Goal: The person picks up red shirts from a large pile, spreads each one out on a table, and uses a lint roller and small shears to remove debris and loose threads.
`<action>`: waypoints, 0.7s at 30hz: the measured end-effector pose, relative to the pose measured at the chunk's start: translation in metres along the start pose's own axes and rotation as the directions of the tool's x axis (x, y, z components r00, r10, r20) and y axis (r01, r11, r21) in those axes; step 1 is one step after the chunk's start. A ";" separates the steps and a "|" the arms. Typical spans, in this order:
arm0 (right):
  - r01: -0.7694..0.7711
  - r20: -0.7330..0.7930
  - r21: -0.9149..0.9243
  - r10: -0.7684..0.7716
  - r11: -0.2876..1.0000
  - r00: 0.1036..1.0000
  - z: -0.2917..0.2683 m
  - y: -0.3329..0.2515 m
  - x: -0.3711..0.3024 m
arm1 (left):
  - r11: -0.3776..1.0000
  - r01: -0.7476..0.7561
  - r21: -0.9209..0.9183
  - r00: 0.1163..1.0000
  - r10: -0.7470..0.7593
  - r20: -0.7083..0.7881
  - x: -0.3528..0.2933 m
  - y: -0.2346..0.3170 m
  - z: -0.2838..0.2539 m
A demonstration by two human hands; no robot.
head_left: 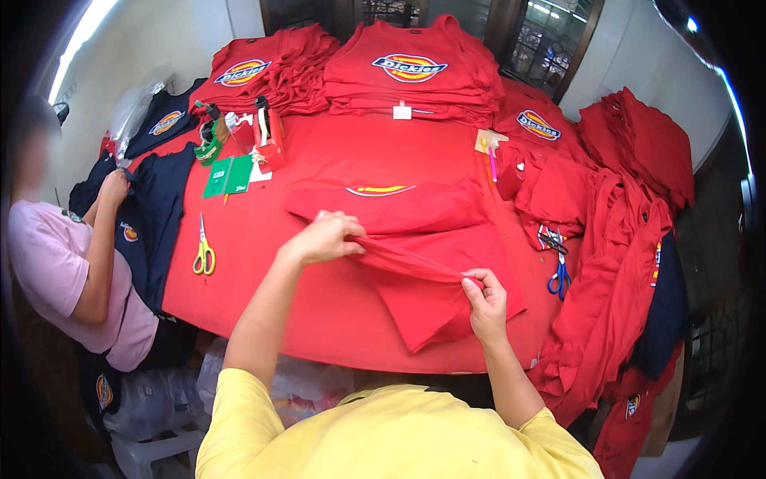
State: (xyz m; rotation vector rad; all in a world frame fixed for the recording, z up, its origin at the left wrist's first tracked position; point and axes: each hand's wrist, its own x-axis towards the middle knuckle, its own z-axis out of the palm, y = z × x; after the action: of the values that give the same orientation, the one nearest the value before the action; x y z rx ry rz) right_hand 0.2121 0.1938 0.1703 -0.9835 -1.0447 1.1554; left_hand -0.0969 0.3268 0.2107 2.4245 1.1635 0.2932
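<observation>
A red shirt [435,299] with a printed logo lies partly folded on the red-covered table [247,299] in front of me. My left hand [329,237] pinches one end of its edge between thumb and fingers. At the other end, my right hand [485,299] grips the same edge, so the cloth is drawn into a slanting, lifted fold between them. The lower part of the shirt hangs down onto the table from that fold.
Yellow-handled scissors [204,254] lie left, blue-handled scissors [560,275] right. A green notebook [229,176] sits by a red tape dispenser [269,144]. Stacked red shirts [411,88] line the back; more red garments [614,263] drape at right. A co-worker [88,263] handles dark cloth [159,215].
</observation>
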 end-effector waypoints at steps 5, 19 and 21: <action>0.024 0.230 -0.078 -0.005 0.997 0.973 0.025 -0.010 -0.028 | 0.934 0.285 0.217 0.955 -0.256 -0.150 -0.034 -0.059 -0.015; 0.171 0.861 -0.485 0.435 0.858 0.263 0.134 0.073 -0.062 | 0.796 0.585 -0.155 0.631 -0.567 -0.529 -0.125 -0.117 0.051; 0.131 0.869 -0.435 0.377 0.891 0.320 0.129 0.061 -0.060 | 0.685 0.604 -0.407 0.584 -0.728 -0.359 -0.143 -0.104 0.057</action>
State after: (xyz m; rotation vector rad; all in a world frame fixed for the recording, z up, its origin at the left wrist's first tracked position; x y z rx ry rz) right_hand 0.0680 0.1511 0.1334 -0.6362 -2.3311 1.7481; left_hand -0.2366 0.2565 0.1117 1.5389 2.0455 0.7873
